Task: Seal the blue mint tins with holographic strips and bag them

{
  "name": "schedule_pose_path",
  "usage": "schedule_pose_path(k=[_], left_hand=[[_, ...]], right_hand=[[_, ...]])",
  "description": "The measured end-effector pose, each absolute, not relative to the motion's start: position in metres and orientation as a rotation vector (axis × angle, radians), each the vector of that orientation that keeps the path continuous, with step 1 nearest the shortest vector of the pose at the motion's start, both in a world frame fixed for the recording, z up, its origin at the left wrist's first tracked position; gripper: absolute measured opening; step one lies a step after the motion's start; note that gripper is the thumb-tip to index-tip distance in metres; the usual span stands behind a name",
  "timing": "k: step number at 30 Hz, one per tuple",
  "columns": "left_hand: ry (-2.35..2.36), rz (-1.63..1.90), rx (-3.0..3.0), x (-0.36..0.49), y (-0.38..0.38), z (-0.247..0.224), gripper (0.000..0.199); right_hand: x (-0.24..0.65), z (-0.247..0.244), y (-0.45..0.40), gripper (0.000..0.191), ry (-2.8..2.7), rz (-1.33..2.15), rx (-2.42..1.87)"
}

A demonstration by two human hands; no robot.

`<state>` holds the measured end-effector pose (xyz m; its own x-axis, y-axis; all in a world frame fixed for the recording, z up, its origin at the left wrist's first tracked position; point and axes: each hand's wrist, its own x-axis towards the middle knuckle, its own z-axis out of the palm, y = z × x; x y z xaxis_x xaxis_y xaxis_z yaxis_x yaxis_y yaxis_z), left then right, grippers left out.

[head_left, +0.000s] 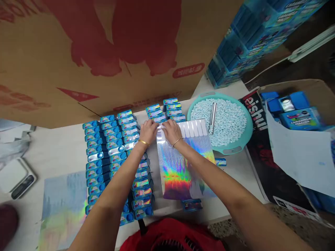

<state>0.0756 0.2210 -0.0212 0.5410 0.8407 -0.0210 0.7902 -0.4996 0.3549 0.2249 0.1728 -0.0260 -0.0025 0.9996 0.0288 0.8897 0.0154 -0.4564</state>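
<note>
My left hand (148, 132) and my right hand (172, 132) are close together at the top left corner of a shiny rainbow sticker sheet (174, 167). Both hands have their fingers bent and pinched at the sheet's edge; the exact fingertip contact is hard to see. Along the sheet's top runs a row of pale label-shaped spaces (193, 129). Just beyond my fingers stand small blue tins (155, 113) in two short columns, with shiny strips on their edges. Left of my left hand, longer columns of the same blue tins (114, 140) stand on edge.
A teal basin (247, 134) of pale blue candies holds a metal scoop (213, 116). A large cardboard box (125, 83) forms a wall behind. Stacked blue packs (243, 45) rise at the right. A scale (18, 177) and another shiny sheet (62, 209) lie left on the white table (62, 146).
</note>
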Motion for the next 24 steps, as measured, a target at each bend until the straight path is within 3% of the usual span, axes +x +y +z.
schedule_pose_path(k=[24], left_hand=[[1.251, 0.381, 2.589, 0.075, 0.194, -0.016, 0.013]], right_hand=[[0.224, -0.039, 0.178, 0.026, -1.860, 0.441, -1.972]])
